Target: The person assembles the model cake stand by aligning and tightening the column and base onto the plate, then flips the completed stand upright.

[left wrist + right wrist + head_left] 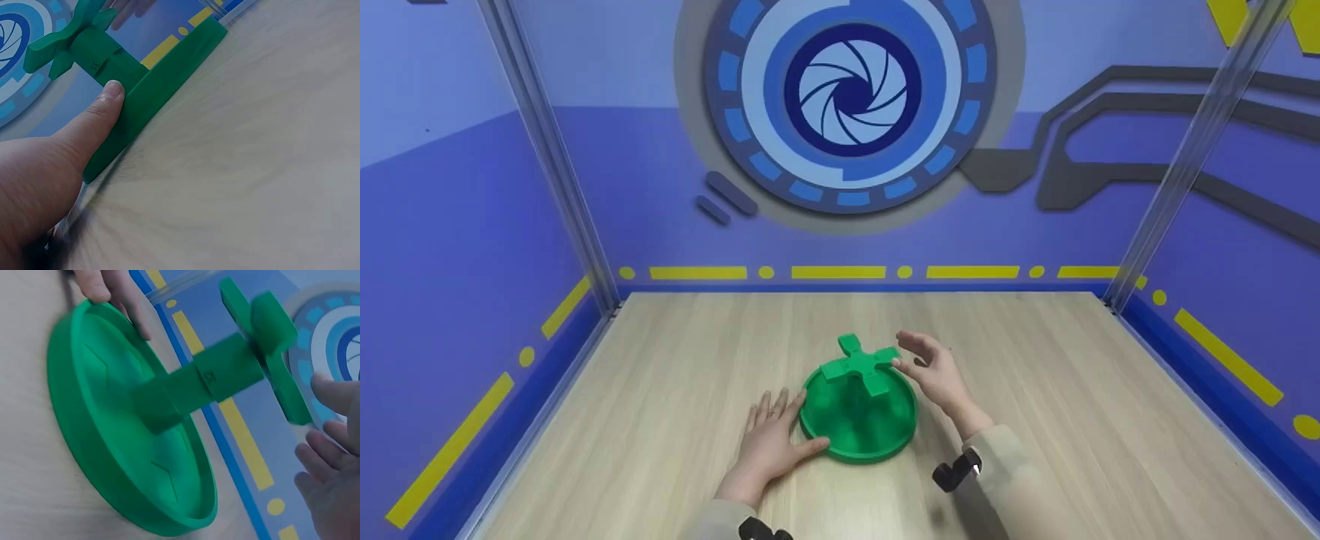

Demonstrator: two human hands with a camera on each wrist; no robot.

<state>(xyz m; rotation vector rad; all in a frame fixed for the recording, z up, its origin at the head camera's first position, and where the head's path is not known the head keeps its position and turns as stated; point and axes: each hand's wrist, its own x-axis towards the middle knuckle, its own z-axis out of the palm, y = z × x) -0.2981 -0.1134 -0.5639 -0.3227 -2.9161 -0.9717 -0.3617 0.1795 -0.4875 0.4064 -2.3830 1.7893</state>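
A green round dish with a raised rim stands on the wooden table. From its middle rises a stepped green post with small dark markings, topped by a green four-armed cross. My left hand rests against the dish's left side, fingers spread and fairly straight. Its thumb lies along the rim in the left wrist view. My right hand is beside the cross's right arm, with thumb and fingers apart. In the right wrist view, a gap shows between that thumb and the cross.
The wooden table is enclosed by blue printed panels at the back and both sides. Metal posts stand at the back corners. A black wrist device sits at the right sleeve, another at the left.
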